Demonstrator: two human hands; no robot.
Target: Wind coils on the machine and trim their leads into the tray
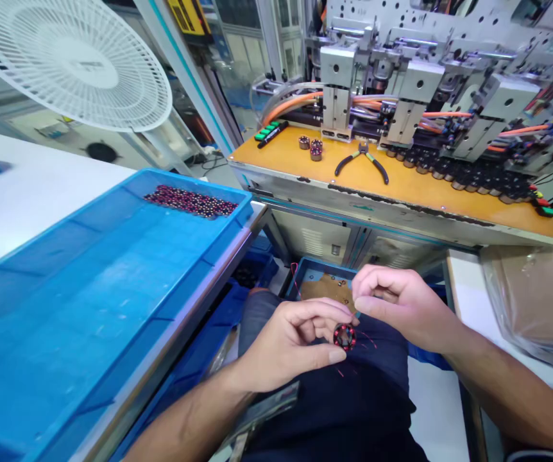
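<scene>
Above my lap, my left hand [300, 340] grips a small motor stator [344, 337] between thumb and fingers. The stator is a dark ring wound with red wire, its round opening turned up towards me. Loose red wire ends [369, 339] stick out from its right side and below it. Just above and to the right, my right hand [392, 298] is closed in a pinch, fingertips near the stator's upper edge. Whatever lies between those fingertips is too small to make out.
A blue tray [88, 269] at left holds a cluster of wound stators [190, 201]. Pliers [363, 160], a few stators [315, 151] and a row of dark parts [464, 172] lie on the machine's orange ledge [296, 168]. A fan [84, 64] stands at upper left.
</scene>
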